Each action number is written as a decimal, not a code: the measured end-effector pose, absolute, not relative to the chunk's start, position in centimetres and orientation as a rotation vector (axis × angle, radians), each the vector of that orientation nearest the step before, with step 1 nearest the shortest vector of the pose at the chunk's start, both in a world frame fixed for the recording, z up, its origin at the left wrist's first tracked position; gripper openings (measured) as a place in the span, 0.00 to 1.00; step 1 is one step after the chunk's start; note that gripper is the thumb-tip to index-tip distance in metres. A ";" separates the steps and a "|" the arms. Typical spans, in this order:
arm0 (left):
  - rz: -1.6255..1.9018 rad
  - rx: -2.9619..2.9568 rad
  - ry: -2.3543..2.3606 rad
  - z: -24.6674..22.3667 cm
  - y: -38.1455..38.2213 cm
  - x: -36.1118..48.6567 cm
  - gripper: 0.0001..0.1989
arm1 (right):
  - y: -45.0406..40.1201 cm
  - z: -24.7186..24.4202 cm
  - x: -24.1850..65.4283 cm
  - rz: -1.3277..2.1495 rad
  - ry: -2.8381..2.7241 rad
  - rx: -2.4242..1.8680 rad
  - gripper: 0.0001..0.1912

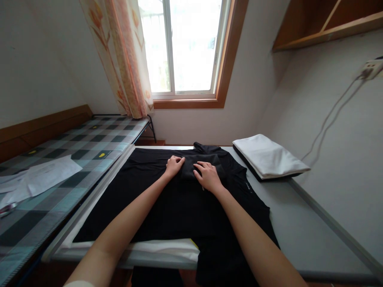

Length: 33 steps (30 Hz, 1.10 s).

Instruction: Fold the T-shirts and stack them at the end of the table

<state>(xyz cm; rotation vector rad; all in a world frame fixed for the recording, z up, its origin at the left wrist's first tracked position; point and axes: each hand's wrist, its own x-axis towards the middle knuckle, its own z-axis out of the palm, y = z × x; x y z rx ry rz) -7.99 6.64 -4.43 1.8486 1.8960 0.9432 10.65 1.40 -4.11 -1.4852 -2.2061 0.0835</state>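
A black T-shirt (167, 211) lies spread over the table, one part hanging off the front edge. On top of it rests a flat, dark grey folded cloth (188, 172); its exact kind is hard to make out. My left hand (174, 166) is closed at the cloth's left edge, thumb against the curled fingers. Lying on the cloth's middle is my right hand (208, 175), palm down with the fingers apart. A small pale tag (203, 188) shows just below the right hand.
Folded white and black garments (266, 155) are stacked at the table's right rear. White fabric (164, 248) with a yellow edge shows under the shirt's front. To the left stands a bed with a checked mattress (74, 139) and papers (44, 177). A window (191, 48) is ahead.
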 end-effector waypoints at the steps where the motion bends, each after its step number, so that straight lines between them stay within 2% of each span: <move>1: 0.942 1.830 1.891 -4.2 7.2 -7.8 0.14 | 1.4 -4.1 10.7 0.082 -2.207 -1.485 0.20; 6: 0.967 1.900 1.954 -3.6 8.3 -7.0 0.10 | 1.4 -4.2 10.7 0.069 -2.201 -1.478 0.20; 12: 0.910 2.067 1.988 -3.4 7.5 -6.7 0.11 | 1.4 -4.3 10.6 0.071 -2.197 -1.467 0.20; 15: 0.950 1.981 1.992 -3.2 7.5 -6.7 0.10 | 1.4 -4.3 10.6 0.074 -2.195 -1.471 0.20; 19: 1.106 1.686 1.888 -3.6 8.2 -6.9 0.05 | 1.4 -4.2 10.7 0.084 -2.197 -1.479 0.20; 23: 1.229 1.474 1.772 -4.9 8.7 -7.7 0.17 | 1.4 -4.2 10.7 0.086 -2.201 -1.468 0.20; 25: 1.242 1.559 1.769 -5.5 8.6 -8.0 0.17 | 1.4 -4.2 10.7 0.085 -2.198 -1.465 0.20; 29: 1.260 1.856 1.753 -6.2 7.9 -8.1 0.08 | 1.4 -4.1 10.7 0.089 -2.192 -1.451 0.20; 33: 1.182 2.024 1.792 -6.3 7.2 -8.1 0.09 | 1.5 -3.8 11.2 0.067 -2.147 -1.453 0.19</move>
